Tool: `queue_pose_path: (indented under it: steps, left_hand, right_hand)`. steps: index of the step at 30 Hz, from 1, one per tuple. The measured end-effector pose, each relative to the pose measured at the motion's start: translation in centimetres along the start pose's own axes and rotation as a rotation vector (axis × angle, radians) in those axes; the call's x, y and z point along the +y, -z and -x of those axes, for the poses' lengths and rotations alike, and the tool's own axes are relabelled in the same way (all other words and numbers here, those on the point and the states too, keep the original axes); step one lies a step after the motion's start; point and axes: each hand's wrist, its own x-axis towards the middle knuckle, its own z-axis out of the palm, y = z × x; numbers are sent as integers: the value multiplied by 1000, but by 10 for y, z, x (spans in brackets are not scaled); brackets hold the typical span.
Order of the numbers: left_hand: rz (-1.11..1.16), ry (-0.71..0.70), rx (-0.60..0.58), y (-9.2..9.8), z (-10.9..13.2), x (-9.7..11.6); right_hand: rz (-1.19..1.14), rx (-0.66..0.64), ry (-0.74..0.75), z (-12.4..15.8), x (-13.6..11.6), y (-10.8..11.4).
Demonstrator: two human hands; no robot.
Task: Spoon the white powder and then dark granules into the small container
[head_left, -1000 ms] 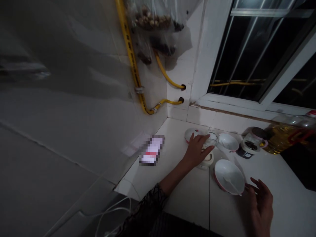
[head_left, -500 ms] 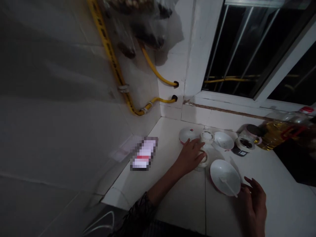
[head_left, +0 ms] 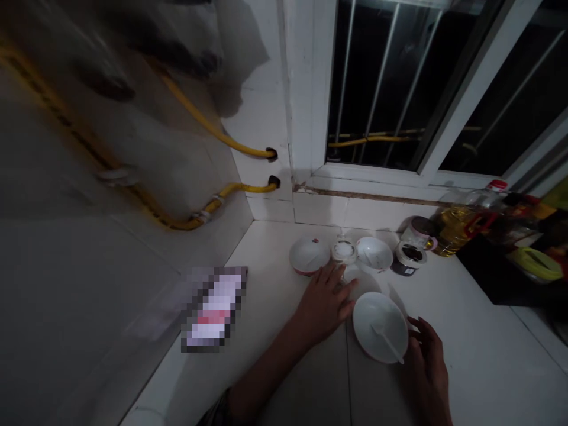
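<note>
Standing below the window (head_left: 364, 106), bowls (head_left: 366, 316) share a white counter (head_left: 483, 361).

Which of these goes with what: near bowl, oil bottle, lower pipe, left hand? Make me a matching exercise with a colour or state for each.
Things:
1. near bowl
2. oil bottle
3. lower pipe
4. left hand

Colours and states:
A. yellow
B. back turned toward the camera
C. has a white spoon in it
D. topped with a red cap

Pairs: 1-C, 2-D, 3-A, 4-B
</note>
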Motion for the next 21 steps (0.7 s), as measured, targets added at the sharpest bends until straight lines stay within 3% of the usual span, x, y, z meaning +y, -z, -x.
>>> queue_pose_path:
  steps: [12, 16, 18, 21]
  left_hand:
    - [65, 52, -51, 5, 2, 1]
    - [314, 31, -98, 13, 1, -11]
    - [499, 89, -98, 16, 2, -19]
    - [580, 182, -52, 21, 7, -28]
  right_hand:
    - [-18, 40, -19, -1, 3, -2]
    - [-17, 51, -29, -2, 2, 0]
    - [-15, 61, -31, -2, 2, 1]
    - [-20, 59, -14, -2, 4, 3]
